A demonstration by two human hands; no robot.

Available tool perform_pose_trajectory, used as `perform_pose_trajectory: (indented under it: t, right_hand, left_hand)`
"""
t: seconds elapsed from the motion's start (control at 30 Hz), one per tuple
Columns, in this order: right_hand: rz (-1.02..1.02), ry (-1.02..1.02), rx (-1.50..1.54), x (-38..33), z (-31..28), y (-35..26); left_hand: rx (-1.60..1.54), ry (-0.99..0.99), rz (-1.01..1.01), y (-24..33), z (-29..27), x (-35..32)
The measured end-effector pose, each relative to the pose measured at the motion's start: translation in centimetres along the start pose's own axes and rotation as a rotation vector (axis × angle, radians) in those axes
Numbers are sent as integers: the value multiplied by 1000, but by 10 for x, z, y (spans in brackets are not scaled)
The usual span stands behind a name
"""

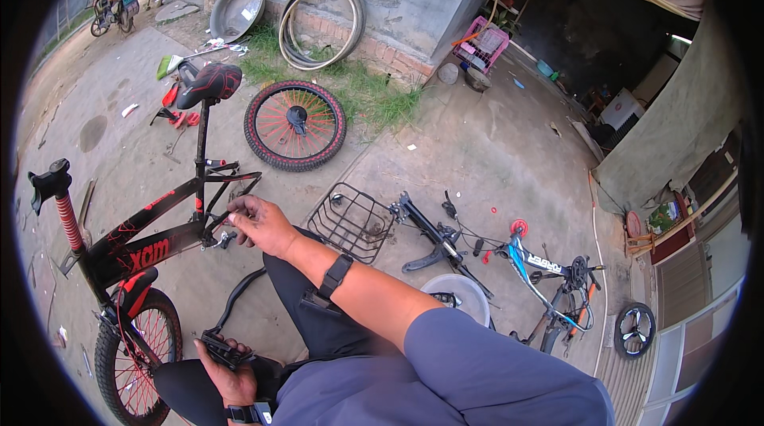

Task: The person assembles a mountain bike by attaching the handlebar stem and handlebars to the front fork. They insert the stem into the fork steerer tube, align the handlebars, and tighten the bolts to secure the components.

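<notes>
A black bicycle frame (143,227) with red markings stands at my left, its saddle (210,85) on and its rear wheel off. My right hand (264,224) reaches across to the rear of the frame, fingers curled together near the lower tubes and chainstay. Whatever lies between those fingertips is hidden. Low by my knee, my left hand (227,374) is palm up, closed around a small black blocky part (228,351). A bent black tube (239,295) runs up from beside that part; whether they join I cannot tell. The spoked front wheel (139,354) remains on the fork.
A loose red-spoked wheel (294,125) lies beyond the frame. Right of my knee are a black wire basket (350,223), a black fork-like part (434,227), a whitish tub (458,295) and a blue-and-white bicycle frame (521,263). Tyres (322,24) lean against the wall.
</notes>
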State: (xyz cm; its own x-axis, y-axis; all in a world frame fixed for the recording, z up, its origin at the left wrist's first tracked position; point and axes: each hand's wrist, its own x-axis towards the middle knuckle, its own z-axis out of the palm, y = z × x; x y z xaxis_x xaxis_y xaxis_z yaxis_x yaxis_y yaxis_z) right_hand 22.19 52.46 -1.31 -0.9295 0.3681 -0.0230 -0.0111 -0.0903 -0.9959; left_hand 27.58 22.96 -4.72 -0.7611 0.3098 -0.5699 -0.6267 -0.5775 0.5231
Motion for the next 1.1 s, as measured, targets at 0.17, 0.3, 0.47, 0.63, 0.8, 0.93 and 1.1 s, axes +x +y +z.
perform_pose_trajectory:
  t: [0.17,0.3,0.47,0.63,0.8,0.93,1.1]
  right_hand:
    - [5,-3,12,1,0,0]
    - [3,-2,12,0,0,0]
    - [0,-6,22,1,-1,2]
    - [-3,-4,27,1,0,2]
    - [-3,-5,36,0,0,2]
    - [-2,-8,39,0,1,1]
    - [-3,-7,32,1,0,2]
  left_hand:
    - [-3,1,4,-1,-2,1]
    - [-8,-3,7,-1,-2,1]
    - [-9,0,6,-1,-1,1]
    - [-12,3,6,-1,-3,2]
    - [-8,4,3,-1,0,0]
    - [-6,7,3,0,0,-1]
    - [2,1,11,0,2,-2]
